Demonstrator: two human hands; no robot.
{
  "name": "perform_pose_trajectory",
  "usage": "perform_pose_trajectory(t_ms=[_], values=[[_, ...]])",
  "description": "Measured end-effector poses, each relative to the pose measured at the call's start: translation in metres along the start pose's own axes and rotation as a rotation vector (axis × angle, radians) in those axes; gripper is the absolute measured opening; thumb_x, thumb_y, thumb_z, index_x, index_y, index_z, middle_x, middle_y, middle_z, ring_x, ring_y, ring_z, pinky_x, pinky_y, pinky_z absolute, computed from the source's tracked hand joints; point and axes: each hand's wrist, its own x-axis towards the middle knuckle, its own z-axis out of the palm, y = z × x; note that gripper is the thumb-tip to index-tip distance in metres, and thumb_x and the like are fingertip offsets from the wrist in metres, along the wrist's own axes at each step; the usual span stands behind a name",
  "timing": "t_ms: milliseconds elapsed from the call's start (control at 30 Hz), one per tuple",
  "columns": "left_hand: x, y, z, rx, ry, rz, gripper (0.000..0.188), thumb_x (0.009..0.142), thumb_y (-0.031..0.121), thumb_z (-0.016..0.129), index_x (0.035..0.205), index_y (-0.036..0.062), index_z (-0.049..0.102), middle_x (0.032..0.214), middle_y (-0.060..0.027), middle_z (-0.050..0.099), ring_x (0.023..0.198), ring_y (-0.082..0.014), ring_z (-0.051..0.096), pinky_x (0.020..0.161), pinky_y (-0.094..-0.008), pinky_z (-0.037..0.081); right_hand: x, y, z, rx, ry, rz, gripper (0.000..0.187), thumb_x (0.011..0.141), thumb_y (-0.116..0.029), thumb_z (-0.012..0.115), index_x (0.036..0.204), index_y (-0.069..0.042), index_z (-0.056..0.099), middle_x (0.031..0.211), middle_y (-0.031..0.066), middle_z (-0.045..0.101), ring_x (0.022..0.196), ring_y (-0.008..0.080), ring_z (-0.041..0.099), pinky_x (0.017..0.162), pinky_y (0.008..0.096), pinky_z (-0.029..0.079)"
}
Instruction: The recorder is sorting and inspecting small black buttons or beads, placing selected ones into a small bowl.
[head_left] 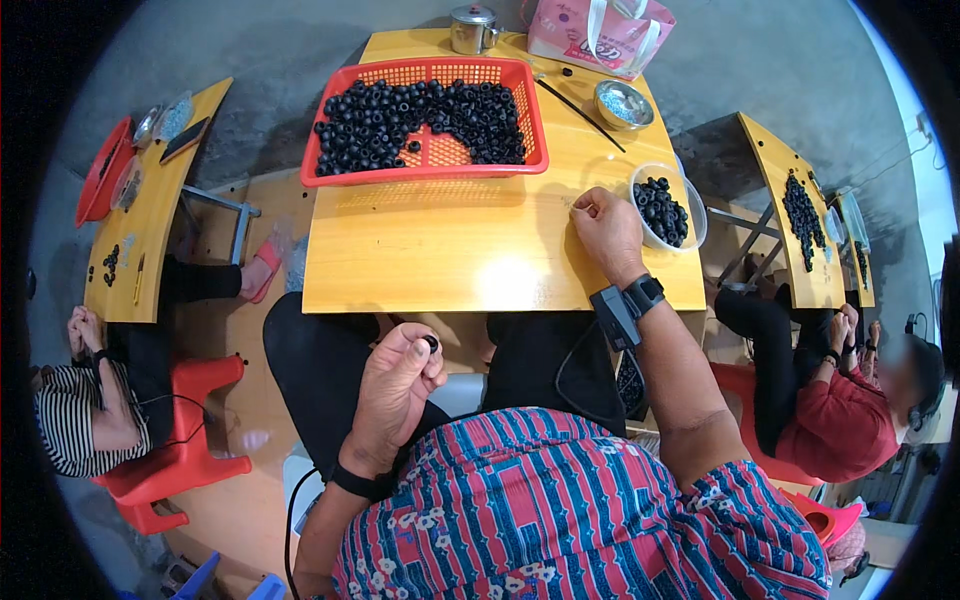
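Observation:
My left hand [398, 388] is above my lap, just off the table's near edge. Its thumb and fingers pinch a small round black part with a hole [432, 343]. My right hand [610, 235] rests on the right side of the yellow table [430, 250], fingertips pinched together at the surface beside a few tiny pale bits. Whatever those fingertips hold is too small to make out. Close to its right stands a clear plastic tub [690, 243] with black parts [661, 211] of the same kind inside.
A red plastic basket [425, 178] full of black parts spans the table's far left. Behind the tub sit a metal bowl [624, 104], a thin black rod [580, 114], a lidded metal cup [473, 32] and a pink bag [600, 38]. Other people work at side tables.

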Motion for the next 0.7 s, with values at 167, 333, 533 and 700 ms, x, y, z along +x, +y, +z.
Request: perform_pose_trajectory(t_ms=[167, 333, 533, 700], values=[[-0.0003, -0.0007, -0.0009, 0.002, 0.000, -0.002, 0.013, 0.093, 0.019, 0.054, 0.098, 0.0081, 0.054, 0.077, 0.0003, 0.049, 0.070, -0.0093, 0.046, 0.063, -0.0236, 0.042, -0.0007, 0.0011, -0.0004, -0.016, -0.002, -0.018, 0.012, 0.074, -0.015, 0.062, 0.081, -0.006, 0.066, 0.074, 0.0134, 0.066, 0.071, 0.0306, 0.064, 0.066, 0.0387, 0.050], [-0.0012, -0.0017, 0.0008, -0.006, 0.002, -0.014, 0.013, 0.093, 0.020, 0.054, 0.098, 0.0080, 0.054, 0.077, 0.0002, 0.050, 0.070, -0.0092, 0.047, 0.064, -0.0238, 0.042, -0.0011, 0.0011, -0.0026, -0.009, -0.024, 0.016, 0.013, 0.073, -0.015, 0.061, 0.081, -0.006, 0.066, 0.074, 0.0139, 0.066, 0.072, 0.0310, 0.063, 0.067, 0.0388, 0.050], [-0.0013, -0.0024, 0.0026, 0.007, 0.005, -0.024, 0.014, 0.093, 0.021, 0.054, 0.098, 0.0078, 0.054, 0.076, 0.0007, 0.049, 0.069, -0.0087, 0.046, 0.063, -0.0232, 0.042, -0.0022, 0.0004, -0.0036, -0.023, -0.025, 0.009, 0.013, 0.073, -0.017, 0.062, 0.080, -0.007, 0.067, 0.075, 0.0139, 0.066, 0.073, 0.0307, 0.064, 0.069, 0.0392, 0.051], [-0.0014, -0.0037, 0.0024, 0.025, 0.012, -0.018, 0.013, 0.094, 0.020, 0.052, 0.098, 0.0079, 0.053, 0.076, 0.0008, 0.049, 0.068, -0.0084, 0.045, 0.063, -0.0230, 0.042, -0.0045, 0.0010, -0.0008, -0.029, -0.015, -0.022, 0.013, 0.074, -0.017, 0.062, 0.081, -0.007, 0.067, 0.076, 0.0131, 0.066, 0.074, 0.0313, 0.064, 0.069, 0.0405, 0.050]])
